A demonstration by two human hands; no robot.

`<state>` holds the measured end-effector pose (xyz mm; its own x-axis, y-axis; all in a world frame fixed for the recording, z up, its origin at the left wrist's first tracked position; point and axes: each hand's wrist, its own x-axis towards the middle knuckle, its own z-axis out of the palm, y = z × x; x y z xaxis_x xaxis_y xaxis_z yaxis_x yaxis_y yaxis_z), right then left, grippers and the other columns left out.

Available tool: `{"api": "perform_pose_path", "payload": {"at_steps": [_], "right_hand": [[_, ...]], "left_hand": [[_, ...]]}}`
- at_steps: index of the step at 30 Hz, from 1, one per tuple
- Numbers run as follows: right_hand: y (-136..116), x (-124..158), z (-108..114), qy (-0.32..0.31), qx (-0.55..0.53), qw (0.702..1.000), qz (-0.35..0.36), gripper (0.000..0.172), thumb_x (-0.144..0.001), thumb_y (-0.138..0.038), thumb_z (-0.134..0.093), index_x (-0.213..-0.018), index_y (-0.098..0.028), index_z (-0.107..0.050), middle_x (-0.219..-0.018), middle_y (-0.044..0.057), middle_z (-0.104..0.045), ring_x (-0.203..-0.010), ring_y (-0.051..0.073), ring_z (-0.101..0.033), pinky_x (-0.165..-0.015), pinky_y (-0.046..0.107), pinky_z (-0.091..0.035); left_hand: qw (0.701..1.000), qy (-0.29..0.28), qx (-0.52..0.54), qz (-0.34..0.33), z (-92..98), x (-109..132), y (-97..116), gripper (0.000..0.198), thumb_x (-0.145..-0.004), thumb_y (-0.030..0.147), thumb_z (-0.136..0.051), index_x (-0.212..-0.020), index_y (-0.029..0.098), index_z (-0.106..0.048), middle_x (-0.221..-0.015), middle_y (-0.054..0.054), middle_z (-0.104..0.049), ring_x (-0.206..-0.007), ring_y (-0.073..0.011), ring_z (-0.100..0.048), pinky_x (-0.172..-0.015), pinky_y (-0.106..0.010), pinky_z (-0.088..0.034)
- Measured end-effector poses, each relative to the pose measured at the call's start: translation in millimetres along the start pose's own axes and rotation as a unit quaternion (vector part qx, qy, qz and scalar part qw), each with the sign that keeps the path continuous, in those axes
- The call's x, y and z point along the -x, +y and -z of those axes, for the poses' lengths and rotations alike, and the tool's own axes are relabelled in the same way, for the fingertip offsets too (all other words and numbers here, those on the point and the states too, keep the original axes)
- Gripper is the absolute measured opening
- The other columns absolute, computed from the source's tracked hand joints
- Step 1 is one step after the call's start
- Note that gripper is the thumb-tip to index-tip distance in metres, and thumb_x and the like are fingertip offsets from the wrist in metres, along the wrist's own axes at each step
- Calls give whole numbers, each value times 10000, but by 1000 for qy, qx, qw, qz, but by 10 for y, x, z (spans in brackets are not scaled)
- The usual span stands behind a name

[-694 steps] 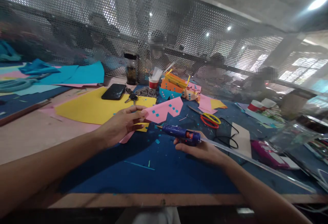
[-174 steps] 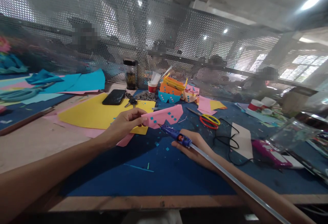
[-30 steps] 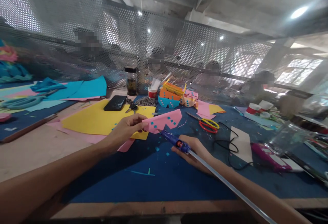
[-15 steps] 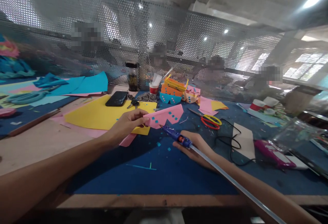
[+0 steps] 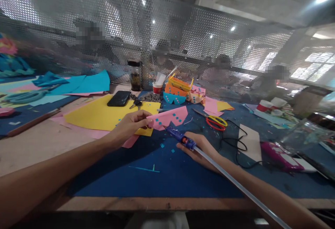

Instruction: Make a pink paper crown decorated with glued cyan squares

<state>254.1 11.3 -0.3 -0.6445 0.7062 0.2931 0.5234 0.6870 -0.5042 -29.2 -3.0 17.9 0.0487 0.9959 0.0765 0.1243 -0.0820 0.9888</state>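
Note:
Between the thumb and fingers of my left hand is the left end of a folded pink paper piece with a notched lower edge and small blue squares on it. My right hand is closed around a blue glue gun, from whose back a long clear glue stick runs out over my forearm. The gun's nozzle is at the pink paper's lower edge; whether it touches, I cannot tell. Loose blue paper squares lie on the blue mat below.
Yellow paper, a phone and keys lie left. Behind stand a dark-lidded jar, a paper cup and decorated paper pieces. Scissors, a black cord and a magenta device are right.
The view has shifted very slightly. Both hands, the pink paper and the glue gun keep nearly the same positions.

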Motion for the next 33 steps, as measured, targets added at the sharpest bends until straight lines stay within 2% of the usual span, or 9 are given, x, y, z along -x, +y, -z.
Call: {"api": "perform_pose_path", "payload": {"at_steps": [7, 20, 33], "right_hand": [[-7, -4, 5, 0, 7, 1000, -5, 301, -916, -381, -599, -734, -207, -433, -688, -37, -450, -626, 111, -439, -597, 234, -320], [-30, -8, 23, 5, 13, 1000, -9, 299, -912, -382, -577, -713, -208, -437, -675, -26, -461, -615, 115, -437, -588, 233, -328], [-23, -12, 15, 11, 18, 1000, 1, 289, -905, -377, -578, -719, -205, -440, -676, -32, -441, -615, 110, -412, -589, 229, -326]], "left_hand": [[1000, 4, -5, 0, -15, 0, 20, 284, -790, 424, -746, -916, 179, -676, -796, 0, -646, -730, -133, -569, -671, -249, -505], [1000, 7, 22, 14, -13, 5, 34, 309, -761, 410, -771, -933, 177, -665, -860, -31, -689, -792, -179, -645, -660, -270, -542], [1000, 6, 21, 20, -24, 16, 64, 307, -774, 407, -766, -947, 173, -667, -846, -12, -670, -767, -156, -622, -659, -255, -540]]}}
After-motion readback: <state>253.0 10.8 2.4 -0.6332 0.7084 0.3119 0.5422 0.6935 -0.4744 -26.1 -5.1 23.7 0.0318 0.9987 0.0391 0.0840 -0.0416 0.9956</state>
